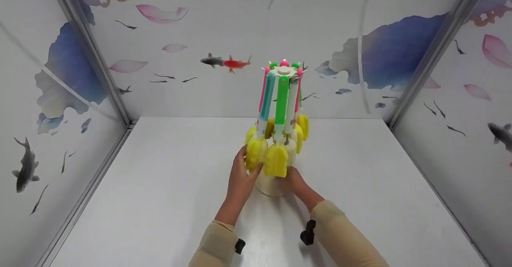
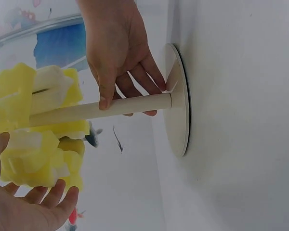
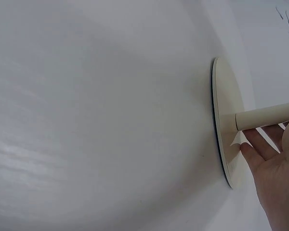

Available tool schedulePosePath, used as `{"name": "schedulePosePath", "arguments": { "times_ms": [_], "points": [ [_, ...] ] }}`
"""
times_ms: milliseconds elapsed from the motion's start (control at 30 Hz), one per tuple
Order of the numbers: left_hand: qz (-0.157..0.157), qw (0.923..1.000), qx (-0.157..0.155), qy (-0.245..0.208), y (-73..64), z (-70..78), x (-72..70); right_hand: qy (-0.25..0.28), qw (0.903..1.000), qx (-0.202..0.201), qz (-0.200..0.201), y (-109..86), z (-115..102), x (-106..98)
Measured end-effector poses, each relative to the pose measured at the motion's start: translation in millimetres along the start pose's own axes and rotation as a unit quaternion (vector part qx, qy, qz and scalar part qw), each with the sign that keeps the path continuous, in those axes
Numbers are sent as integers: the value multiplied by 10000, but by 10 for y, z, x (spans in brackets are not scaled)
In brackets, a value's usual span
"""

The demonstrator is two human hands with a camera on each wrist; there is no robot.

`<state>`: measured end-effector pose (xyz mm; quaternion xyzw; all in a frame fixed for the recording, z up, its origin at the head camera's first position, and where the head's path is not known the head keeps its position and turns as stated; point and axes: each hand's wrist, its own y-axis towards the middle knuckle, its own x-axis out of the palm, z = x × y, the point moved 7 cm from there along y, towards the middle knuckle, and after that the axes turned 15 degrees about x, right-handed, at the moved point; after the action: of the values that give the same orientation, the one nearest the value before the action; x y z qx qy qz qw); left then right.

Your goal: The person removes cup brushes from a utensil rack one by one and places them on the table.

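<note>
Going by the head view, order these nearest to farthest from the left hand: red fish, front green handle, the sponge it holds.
1. Sponge: between the thumb and fingers of the left hand.
2. Green handle: above and to the right of the hand.
3. Red fish: beyond both, on the back wall.

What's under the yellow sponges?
The pole, gripped by the right hand, and the round base. Higher up, the sponges cover part of the pole; the tabletop beneath the base is hidden.
</note>
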<state>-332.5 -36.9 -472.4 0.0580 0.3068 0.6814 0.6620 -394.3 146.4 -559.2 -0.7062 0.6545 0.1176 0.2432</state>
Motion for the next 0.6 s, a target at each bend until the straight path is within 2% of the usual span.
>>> {"name": "schedulePosePath", "arguments": {
  "times_ms": [167,433,600],
  "points": [
    [58,9999,54,-107,18,25,13,175,9998,83,-28,2,10,-6],
    [184,9995,55,-252,11,67,11,308,9995,-68,-38,-24,30,11],
    [442,9983,286,-250,-5,111,-28,136,9997,-151,-97,-61,38,23]
  ]
}}
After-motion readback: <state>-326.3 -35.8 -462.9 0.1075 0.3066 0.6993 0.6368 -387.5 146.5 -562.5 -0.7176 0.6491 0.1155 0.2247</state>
